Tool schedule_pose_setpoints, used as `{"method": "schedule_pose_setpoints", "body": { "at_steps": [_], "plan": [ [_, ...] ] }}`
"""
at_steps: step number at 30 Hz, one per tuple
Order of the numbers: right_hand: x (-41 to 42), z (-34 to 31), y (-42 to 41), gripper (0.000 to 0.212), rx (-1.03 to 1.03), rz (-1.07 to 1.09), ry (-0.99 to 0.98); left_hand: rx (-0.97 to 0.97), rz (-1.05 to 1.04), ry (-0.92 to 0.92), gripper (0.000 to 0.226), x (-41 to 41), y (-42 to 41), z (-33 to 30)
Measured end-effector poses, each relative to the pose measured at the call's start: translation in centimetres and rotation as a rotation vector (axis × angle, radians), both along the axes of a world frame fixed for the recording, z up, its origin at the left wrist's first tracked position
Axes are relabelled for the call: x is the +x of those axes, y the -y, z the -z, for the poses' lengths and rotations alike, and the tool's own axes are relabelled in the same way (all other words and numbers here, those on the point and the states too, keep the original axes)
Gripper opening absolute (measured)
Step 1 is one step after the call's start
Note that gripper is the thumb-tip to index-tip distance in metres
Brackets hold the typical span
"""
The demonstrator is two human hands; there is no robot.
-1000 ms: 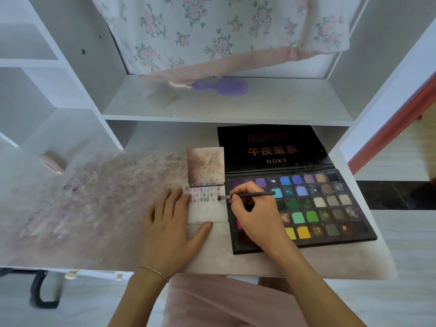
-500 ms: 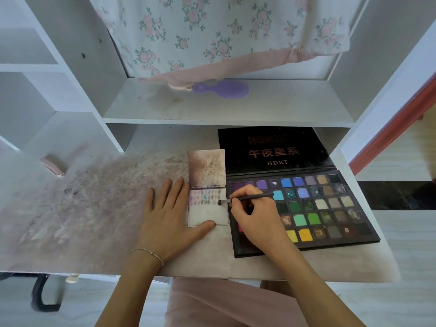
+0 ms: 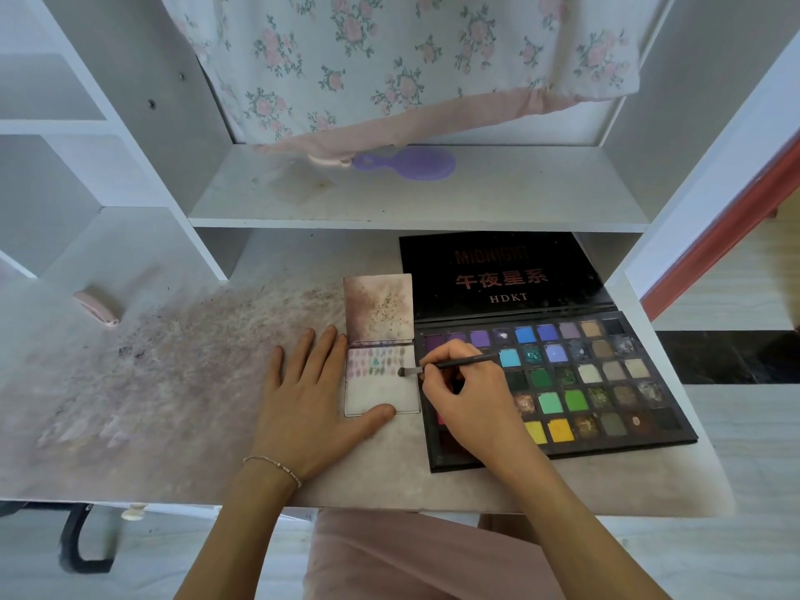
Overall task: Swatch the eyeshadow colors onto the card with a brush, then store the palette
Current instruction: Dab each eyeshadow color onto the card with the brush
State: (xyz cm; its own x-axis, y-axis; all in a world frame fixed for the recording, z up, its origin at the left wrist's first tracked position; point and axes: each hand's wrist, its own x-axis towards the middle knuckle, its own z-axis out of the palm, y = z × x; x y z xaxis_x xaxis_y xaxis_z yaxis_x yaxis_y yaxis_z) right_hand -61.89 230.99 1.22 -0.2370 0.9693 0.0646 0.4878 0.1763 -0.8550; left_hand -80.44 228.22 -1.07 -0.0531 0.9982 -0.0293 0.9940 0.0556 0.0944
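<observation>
Your right hand (image 3: 465,396) pinches the brush (image 3: 450,365) at the card (image 3: 381,391), left hand (image 3: 311,400) flat steadying it; top rows swatched, lower card bare, palette (image 3: 562,383) open on the surface, unstored.

The right hand (image 3: 465,396) covers the colors on the left side of the palette (image 3: 606,383), so those cannot be seen. The hand also hides the middle of the brush (image 3: 450,365). The left hand (image 3: 311,400) has its thumb over the bottom edge of the card (image 3: 383,391). The small swatches on the card are too blurry to tell apart. Both arms are cut off at the bottom edge.
</observation>
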Motion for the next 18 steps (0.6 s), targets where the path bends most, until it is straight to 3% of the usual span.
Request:
{"method": "schedule_pose_setpoints", "body": {
  "at_steps": [10, 18],
  "plan": [
    [-0.1, 0.2, -0.1, 0.013, 0.056, 0.023, -0.018, 0.008, -0.002, 0.007, 0.115, 0.0, 0.0, 0.0],
    [1.7, -0.6, 1.2, 0.021, 0.273, 0.223, -0.334, 0.022, -0.012, 0.009, 0.112, 0.1, -0.1, 0.0]
  ]
}}
